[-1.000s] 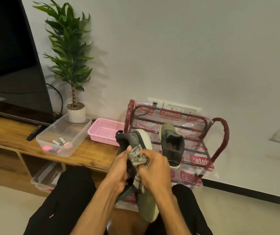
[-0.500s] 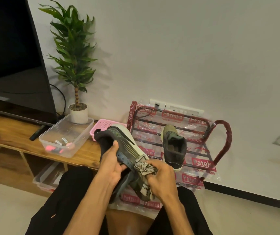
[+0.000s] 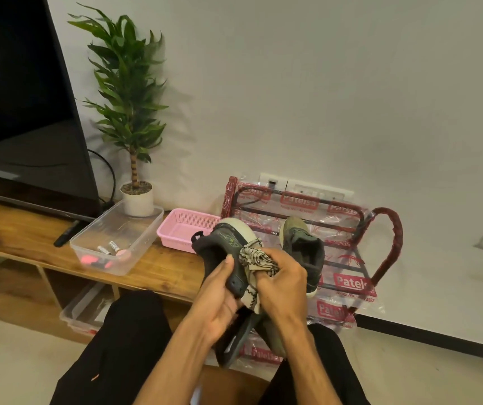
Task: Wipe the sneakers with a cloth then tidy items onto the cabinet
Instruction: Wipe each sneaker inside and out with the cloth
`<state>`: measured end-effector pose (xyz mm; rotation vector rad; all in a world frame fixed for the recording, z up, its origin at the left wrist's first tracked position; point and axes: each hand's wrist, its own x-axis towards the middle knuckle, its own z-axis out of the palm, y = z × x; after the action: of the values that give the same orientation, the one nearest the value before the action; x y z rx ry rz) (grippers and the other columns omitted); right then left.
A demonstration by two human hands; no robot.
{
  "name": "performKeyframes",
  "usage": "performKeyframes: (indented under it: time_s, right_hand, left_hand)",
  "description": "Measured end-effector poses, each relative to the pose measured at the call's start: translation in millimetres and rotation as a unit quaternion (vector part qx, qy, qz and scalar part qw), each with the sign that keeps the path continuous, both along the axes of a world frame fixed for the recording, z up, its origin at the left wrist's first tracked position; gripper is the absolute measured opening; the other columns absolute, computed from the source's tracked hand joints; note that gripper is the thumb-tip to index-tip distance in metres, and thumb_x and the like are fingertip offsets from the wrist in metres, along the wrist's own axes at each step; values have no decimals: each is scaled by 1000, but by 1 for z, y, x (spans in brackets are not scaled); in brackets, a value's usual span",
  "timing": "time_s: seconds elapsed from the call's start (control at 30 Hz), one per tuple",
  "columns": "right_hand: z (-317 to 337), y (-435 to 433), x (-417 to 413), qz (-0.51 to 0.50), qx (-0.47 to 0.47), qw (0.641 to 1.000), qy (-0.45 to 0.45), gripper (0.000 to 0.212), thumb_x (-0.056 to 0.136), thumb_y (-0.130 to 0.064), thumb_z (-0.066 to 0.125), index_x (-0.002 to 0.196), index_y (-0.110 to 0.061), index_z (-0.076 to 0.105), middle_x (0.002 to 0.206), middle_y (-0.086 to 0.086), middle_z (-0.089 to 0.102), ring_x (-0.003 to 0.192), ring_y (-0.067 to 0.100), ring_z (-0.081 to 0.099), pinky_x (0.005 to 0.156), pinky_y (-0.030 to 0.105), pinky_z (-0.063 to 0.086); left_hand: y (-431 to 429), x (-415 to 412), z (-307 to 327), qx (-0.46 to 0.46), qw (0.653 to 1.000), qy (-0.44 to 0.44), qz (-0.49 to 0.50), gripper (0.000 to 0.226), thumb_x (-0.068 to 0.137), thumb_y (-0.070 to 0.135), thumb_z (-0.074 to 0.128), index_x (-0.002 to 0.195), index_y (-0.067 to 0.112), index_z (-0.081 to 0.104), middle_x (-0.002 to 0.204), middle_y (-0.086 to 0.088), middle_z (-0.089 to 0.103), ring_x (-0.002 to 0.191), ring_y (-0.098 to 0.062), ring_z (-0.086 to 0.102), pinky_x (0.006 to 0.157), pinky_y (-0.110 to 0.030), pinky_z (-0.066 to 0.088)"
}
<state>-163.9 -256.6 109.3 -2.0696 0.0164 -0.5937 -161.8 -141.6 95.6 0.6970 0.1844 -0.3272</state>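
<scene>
My left hand [image 3: 220, 299] grips a dark grey and olive sneaker [image 3: 225, 244] by its side, heel up and its pale sole turned to the right. Against that sneaker my right hand [image 3: 285, 283] holds a bunched patterned cloth [image 3: 256, 258], near the sole edge. The second olive sneaker [image 3: 303, 249] stands toe-up on the red shoe rack [image 3: 386, 247], just right of my hands. The wooden cabinet [image 3: 30, 244] stretches along the left.
On the cabinet stand a clear plastic tub [image 3: 135, 229] with small items, a pink basket [image 3: 184, 229], a potted plant [image 3: 135, 197], a TV [image 3: 24, 112] and a remote [image 3: 66, 233]. Another tub [image 3: 82, 308] sits on the lower shelf. My black-clad knees fill the bottom.
The sneaker has been turned in my left hand, and the cloth in my right hand has slid up along it toward the heel. The view has shifted slightly.
</scene>
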Motion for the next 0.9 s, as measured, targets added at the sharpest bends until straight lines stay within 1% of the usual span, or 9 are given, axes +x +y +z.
performKeyframes:
  time_s: [0.13,0.23,0.37,0.47,0.57,0.63,0.7,0.8,0.9]
  right_hand:
    - [7,-5,-6,9,19,1000,3,36,77,-1,71,105,-23,75,93,-17,71,89,-8,63,75,9,50]
    - [8,-2,-9,19,18,1000,1,36,77,-2,72,104,-26,76,94,-18,72,90,-7,64,76,11,51]
    - [4,3,-15,36,12,999,10,37,77,-2,72,105,-26,76,100,-16,72,95,-3,64,83,16,53]
    - [-1,3,-18,41,3,999,19,38,76,-2,72,105,-27,76,100,-18,72,95,-5,64,83,18,54]
    - [-4,4,-22,44,-5,999,23,39,77,-3,72,104,-30,76,97,-24,70,95,-10,62,82,12,51]
    - [-4,6,-24,45,-3,999,15,38,78,-4,73,103,-31,76,92,-30,66,96,-12,60,80,5,46]
    - [-3,8,-23,41,7,999,6,38,77,-2,72,103,-31,76,91,-32,65,95,-12,60,79,3,44]
    - [1,14,-17,31,5,999,-23,39,77,-2,71,104,-30,76,97,-23,69,96,-7,62,83,14,50]
    - [7,19,-10,13,-10,998,-57,39,75,-2,69,104,-28,75,100,-18,71,95,-1,64,85,26,55]
  left_hand:
    - [10,2,3,3,999,-38,-31,39,97,21,51,133,6,57,130,-17,64,121,-29,60,97,-42,50]
    - [20,8,6,18,998,-59,-28,49,91,31,57,134,9,57,133,-19,60,123,-34,56,105,-51,41]
    - [26,12,8,12,999,-39,-21,47,93,44,53,129,14,62,126,-21,65,118,-37,61,96,-50,49]
    - [26,16,8,43,999,-30,-8,50,86,47,61,120,11,69,121,-22,66,111,-37,63,95,-50,50]
    - [27,19,10,103,995,-18,-5,58,78,53,66,114,8,72,108,-18,71,103,-35,66,93,-49,52]
    - [28,23,11,126,992,-20,-3,61,77,56,66,118,11,69,110,-14,72,108,-33,65,98,-49,50]
    - [28,26,12,138,990,-21,2,56,82,57,62,117,14,69,111,-10,74,110,-30,64,95,-46,50]
    - [24,28,19,142,990,-23,6,36,94,48,53,105,18,70,106,-7,74,101,-25,65,79,-37,50]
    - [18,29,26,145,989,-25,4,38,97,49,49,102,18,69,102,-7,74,98,-23,66,74,-34,50]
